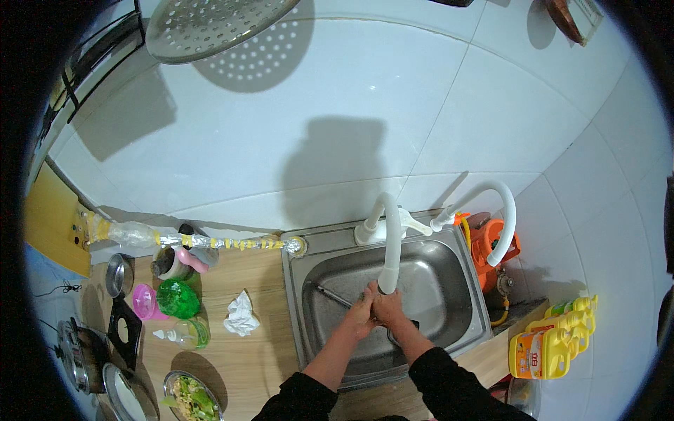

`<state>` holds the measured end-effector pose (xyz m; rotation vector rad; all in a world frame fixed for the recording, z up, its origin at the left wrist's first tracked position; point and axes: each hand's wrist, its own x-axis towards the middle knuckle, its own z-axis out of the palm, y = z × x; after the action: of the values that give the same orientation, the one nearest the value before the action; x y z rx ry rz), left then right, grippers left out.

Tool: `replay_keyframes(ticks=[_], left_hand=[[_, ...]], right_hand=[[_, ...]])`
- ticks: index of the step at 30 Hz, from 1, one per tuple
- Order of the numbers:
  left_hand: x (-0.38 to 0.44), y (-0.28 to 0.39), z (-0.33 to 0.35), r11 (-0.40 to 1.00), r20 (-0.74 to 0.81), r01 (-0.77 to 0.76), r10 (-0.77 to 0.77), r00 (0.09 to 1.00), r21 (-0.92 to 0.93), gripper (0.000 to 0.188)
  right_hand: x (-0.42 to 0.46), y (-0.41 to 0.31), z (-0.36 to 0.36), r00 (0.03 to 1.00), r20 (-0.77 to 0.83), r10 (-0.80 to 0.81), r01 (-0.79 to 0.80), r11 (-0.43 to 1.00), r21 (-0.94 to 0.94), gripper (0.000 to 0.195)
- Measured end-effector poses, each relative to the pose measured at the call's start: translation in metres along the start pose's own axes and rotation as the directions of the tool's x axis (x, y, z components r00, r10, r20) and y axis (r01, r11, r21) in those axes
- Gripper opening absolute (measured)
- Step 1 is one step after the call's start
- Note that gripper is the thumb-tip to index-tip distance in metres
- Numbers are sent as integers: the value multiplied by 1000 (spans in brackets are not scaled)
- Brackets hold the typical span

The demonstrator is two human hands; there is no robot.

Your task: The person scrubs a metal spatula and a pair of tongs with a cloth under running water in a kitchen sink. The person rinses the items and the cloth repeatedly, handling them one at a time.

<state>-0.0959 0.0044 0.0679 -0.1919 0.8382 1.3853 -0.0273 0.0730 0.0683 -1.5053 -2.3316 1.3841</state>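
My left hand (pixel 362 316) and my right hand (pixel 388 308) are pressed together over the stainless steel sink (pixel 442 294). Right above them is the outlet of the white curved faucet (pixel 390 252). Whether anything sits between the palms is hidden, and I cannot make out running water. In the basin, a utensil's metal handle (pixel 331 296) slants down towards my left hand. Beneath my right wrist, a dark-edged object (pixel 394 337) is mostly covered by my arms, so its kind is unclear.
Left on the wooden counter (pixel 253 363) are crumpled tissue (pixel 241 314), a green scrubber (pixel 178 299), a squeeze bottle (pixel 190 333) and a dish of chopped vegetables (pixel 192 396). A second white spout (pixel 505 210) and orange gas cylinder (pixel 487 247) stand right, near yellow jugs (pixel 542 352).
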Motion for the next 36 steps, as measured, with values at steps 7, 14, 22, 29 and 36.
replay_keyframes(ticks=[7, 14, 22, 29, 36], left_hand=[[-4, 15, 19, 972, -41, 124, -118, 992, 199, 25], [-11, 14, 45, 826, -95, -266, 356, 930, 497, 25], [-6, -2, 28, 292, 77, -365, 680, 729, 884, 38], [-21, 25, -16, -296, 254, -68, 655, 712, 953, 36], [-44, 50, -1, -219, 377, -312, 655, 655, 924, 37]], right_hand=[[16, -4, -17, 926, 370, -79, -323, 345, 881, 36], [26, 8, 8, 971, 222, 85, -232, 147, 962, 29], [16, 0, 9, 986, 39, 163, -122, 537, 834, 32], [-22, -30, -20, 982, -128, -136, 112, 978, -178, 33], [-23, -24, -41, 861, -51, -506, 458, 816, -354, 37]])
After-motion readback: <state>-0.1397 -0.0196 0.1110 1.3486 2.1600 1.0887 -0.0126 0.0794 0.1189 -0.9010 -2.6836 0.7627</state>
